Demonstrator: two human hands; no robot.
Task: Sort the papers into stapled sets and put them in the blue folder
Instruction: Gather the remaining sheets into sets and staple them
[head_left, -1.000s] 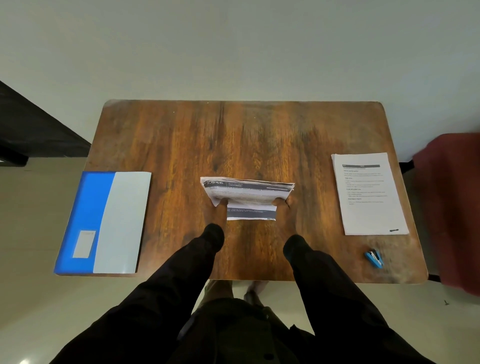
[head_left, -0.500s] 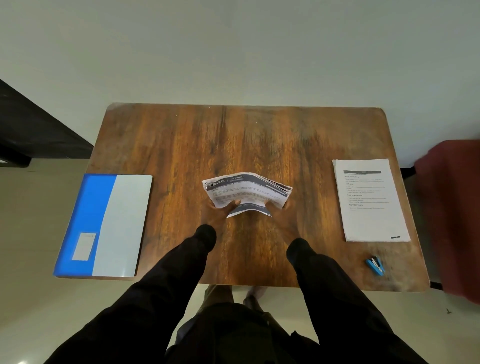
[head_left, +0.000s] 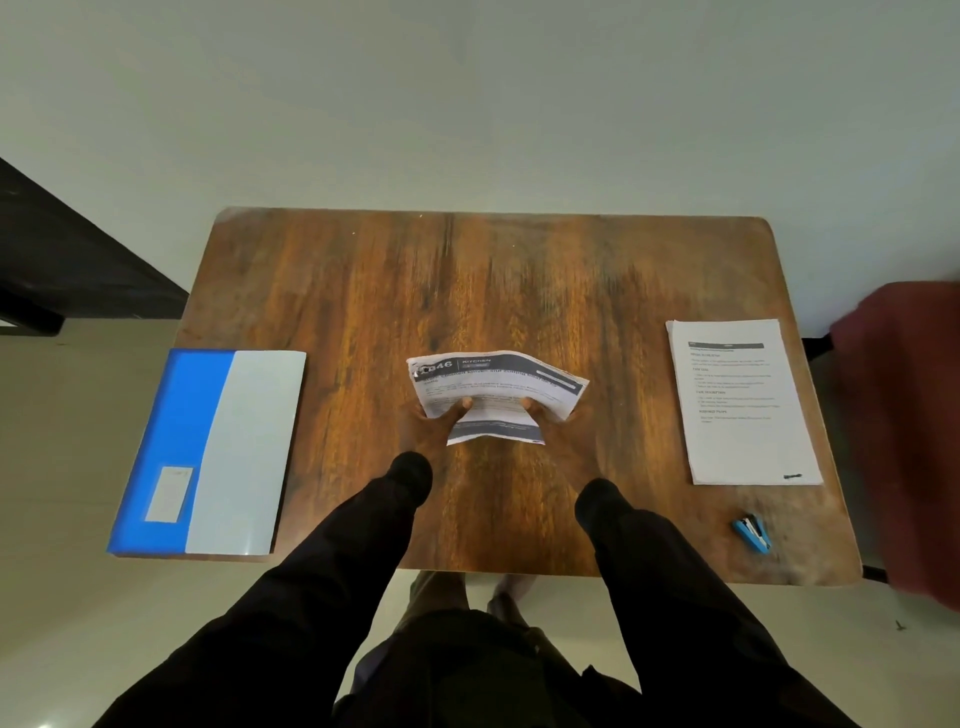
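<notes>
Both hands are closed on the same sheaf of papers (head_left: 496, 397) above the middle of the wooden table (head_left: 467, 280): the left hand (head_left: 434, 428) pinches its lower left edge, the right hand (head_left: 545, 423) its lower right, thumbs on top. The sheaf sags and buckles between them, its bottom strip folding under.

The likely trouble, as I judge it, is that the pages are not squared. Held this loosely and bowed, they could slip out of line, so a staple would catch only some sheets or go in crooked. A firmer squeeze could crease the bent strip for good.

Taking the held sheaf as the landmark: the blue folder (head_left: 208, 452) lies closed well to its left, its near corner overhanging the table's edge, where a nudge could tip it off. A flat stack of printed pages (head_left: 743, 402) sits well to its right, and nearer the person than that stack lies a small blue stapler (head_left: 751, 532), out of easy reach of either occupied hand.

The tabletop is dark, streaked wood with rounded corners. Beyond it is a plain pale wall; a dark red shape (head_left: 909, 426) shows blurred at the far right.
</notes>
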